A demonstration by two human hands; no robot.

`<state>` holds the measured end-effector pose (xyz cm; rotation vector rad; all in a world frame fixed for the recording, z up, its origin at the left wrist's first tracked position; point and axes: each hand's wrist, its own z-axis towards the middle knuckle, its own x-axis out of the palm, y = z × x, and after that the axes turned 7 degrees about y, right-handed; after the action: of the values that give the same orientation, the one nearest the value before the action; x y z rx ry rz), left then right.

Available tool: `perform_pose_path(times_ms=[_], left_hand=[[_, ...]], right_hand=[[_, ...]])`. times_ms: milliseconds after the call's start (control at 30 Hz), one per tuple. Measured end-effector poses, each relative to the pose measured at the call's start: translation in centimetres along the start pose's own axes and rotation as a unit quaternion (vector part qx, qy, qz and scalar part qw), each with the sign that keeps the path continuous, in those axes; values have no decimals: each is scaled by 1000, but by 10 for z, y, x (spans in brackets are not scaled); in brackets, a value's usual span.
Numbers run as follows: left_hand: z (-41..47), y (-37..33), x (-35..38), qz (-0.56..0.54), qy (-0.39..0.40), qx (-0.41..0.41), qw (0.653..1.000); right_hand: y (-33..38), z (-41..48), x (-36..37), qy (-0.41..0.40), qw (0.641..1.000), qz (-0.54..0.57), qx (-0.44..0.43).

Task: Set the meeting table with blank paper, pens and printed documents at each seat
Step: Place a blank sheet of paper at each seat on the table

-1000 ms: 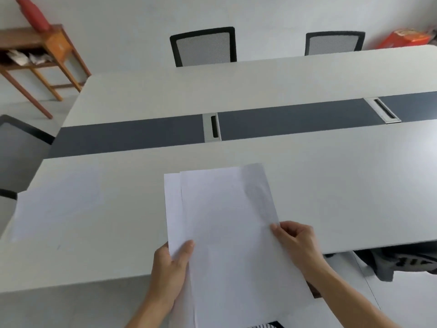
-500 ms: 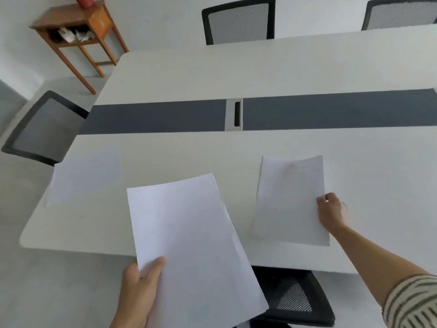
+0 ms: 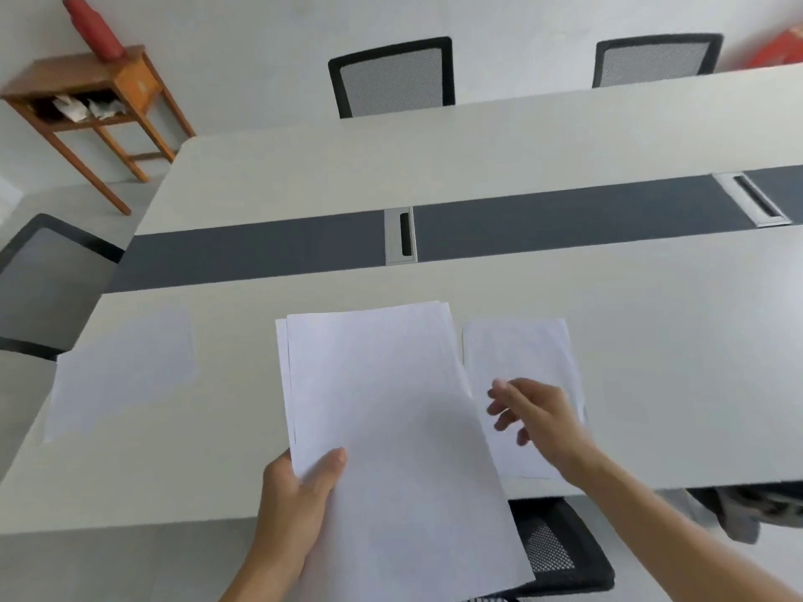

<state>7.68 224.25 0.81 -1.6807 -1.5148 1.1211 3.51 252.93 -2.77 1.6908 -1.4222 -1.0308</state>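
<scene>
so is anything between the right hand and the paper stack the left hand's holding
Nothing visible. The right hand is open over the single sheet lying on the table, and only air separates its fingers from the right edge of the paper stack held by the left hand.

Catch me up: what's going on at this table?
A person is setting out blank paper. The left hand grips a stack of sheets by its lower corner, over the near edge of the table. The right hand is open above a single sheet lying flat on the table. A second sheet lies near the table's left end. No pens or printed documents show.
</scene>
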Motion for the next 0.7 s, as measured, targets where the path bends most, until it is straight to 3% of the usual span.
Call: perform_pose_path(times_ms=[100, 367, 700], left_hand=[[6, -10, 5, 10, 49, 26, 998], [4, -10, 40, 58, 187, 50, 979], [-38, 5, 120, 113, 232, 75, 963]], right_hand=[[0, -47, 31, 1, 1000, 17, -3], [-29, -127, 22, -244, 968, 47, 29], [-121, -271, -63, -509, 850, 126, 60]])
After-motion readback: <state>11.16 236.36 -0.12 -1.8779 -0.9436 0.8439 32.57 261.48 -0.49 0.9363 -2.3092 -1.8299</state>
